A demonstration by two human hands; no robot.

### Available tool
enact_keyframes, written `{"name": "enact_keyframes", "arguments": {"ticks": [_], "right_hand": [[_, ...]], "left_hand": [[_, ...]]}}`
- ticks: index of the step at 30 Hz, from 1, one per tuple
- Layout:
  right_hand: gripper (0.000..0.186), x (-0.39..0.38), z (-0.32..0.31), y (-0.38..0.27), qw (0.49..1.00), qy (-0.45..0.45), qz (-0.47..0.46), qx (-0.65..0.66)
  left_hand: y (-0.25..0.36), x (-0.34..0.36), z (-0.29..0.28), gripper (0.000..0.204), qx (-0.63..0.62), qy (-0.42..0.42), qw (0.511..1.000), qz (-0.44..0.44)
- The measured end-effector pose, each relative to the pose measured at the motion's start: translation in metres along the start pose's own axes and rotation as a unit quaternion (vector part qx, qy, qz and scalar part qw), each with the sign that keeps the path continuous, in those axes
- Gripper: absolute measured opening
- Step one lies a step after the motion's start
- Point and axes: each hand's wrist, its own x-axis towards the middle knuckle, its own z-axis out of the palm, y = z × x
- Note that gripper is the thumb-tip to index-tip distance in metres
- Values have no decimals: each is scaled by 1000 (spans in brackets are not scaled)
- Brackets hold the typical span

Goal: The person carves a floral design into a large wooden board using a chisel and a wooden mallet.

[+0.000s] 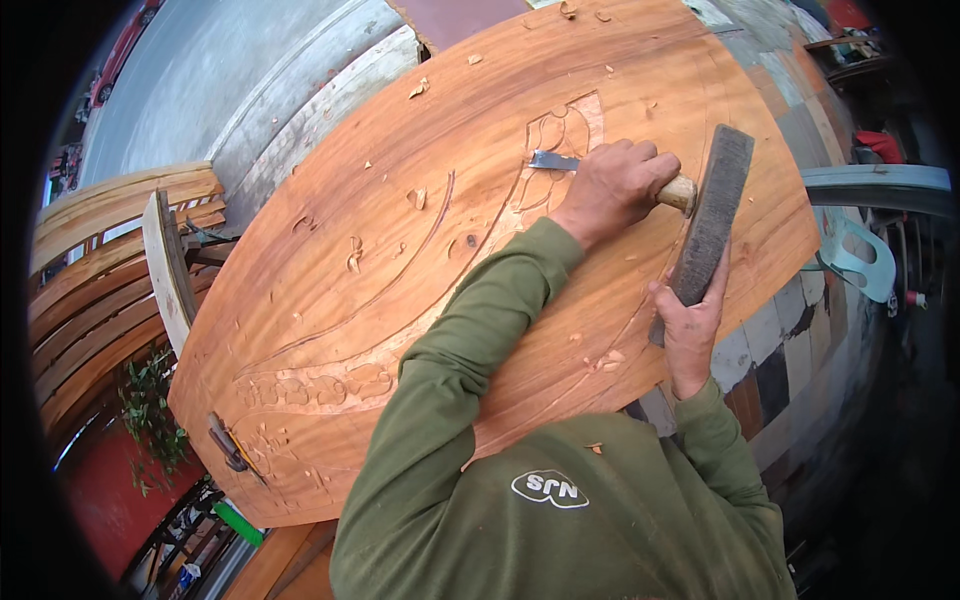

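My left hand (615, 190) is closed round a wood chisel (553, 161) with a pale wooden handle. Its steel blade points left and meets the carved pattern (560, 135) on a large reddish-brown wooden panel (380, 215). My right hand (692, 330) grips the lower end of a long, flat, dark grey block (712, 215), held upright. The block's side is at the butt of the chisel handle; whether they touch I cannot tell. Curved grooves and a chain-like carved band (315, 388) run across the panel.
Wood shavings (417, 198) are scattered over the panel. More hand tools (235, 452) lie at its lower left edge. A slatted wooden bench (110, 260) stands at the left, beside a leafy plant (150, 420). A pale green plastic chair (858, 255) is at the right, on a tiled floor (790, 335).
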Motion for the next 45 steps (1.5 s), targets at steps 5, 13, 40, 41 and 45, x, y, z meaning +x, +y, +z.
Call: {"name": "enact_keyframes", "arguments": {"ticks": [5, 13, 40, 41, 45], "right_hand": [[102, -3, 3, 21, 980, 128, 1, 151], [104, -7, 7, 14, 991, 50, 85, 89], [65, -19, -47, -30, 983, 115, -24, 142], [65, -17, -41, -28, 983, 118, -24, 141], [70, -23, -3, 0, 973, 161, -14, 167]], "left_hand": [[4, 2, 4, 11, -7, -2, 1000, 7], [2, 0, 2, 11, -5, -35, 999, -7], [18, -11, -25, 21, -39, 26, 999, -4], [19, -8, -23, 21, -44, 39, 998, -8], [18, -8, -14, 22, -45, 51, 998, -12]]}}
